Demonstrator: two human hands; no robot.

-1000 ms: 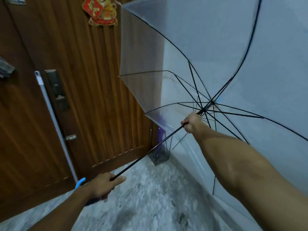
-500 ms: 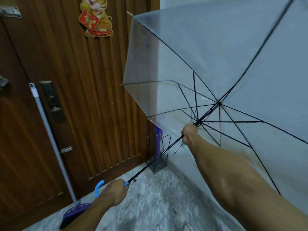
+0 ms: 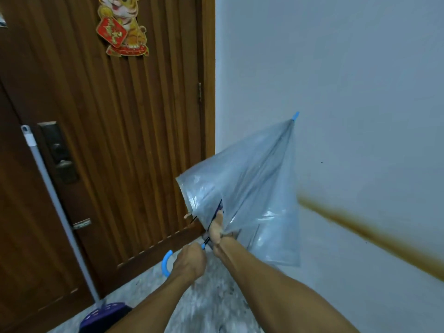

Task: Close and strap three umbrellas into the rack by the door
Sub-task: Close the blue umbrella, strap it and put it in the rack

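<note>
A transparent umbrella point(image 3: 252, 188) with a blue tip and a blue curved handle point(image 3: 165, 263) is folded down into a loose cone that points up and right toward the white wall. My left hand point(image 3: 189, 261) grips the handle end of the shaft. My right hand point(image 3: 217, 230) is closed on the shaft at the base of the canopy, close to my left hand, partly under the plastic. The rack is hidden behind the umbrella and my hands.
A ribbed wooden door point(image 3: 108, 140) with a dark lock point(image 3: 60, 152) and a tiger decoration point(image 3: 122, 25) fills the left. A grey-handled mop point(image 3: 60, 212) with a purple head point(image 3: 105, 316) leans on it. A brown streak point(image 3: 372, 234) crosses the white wall. The floor is grey marble.
The canopy has collapsed from fully open to a narrow cone. My right hand has slid down the shaft toward my left hand. The view has shifted right, toward the wall.
</note>
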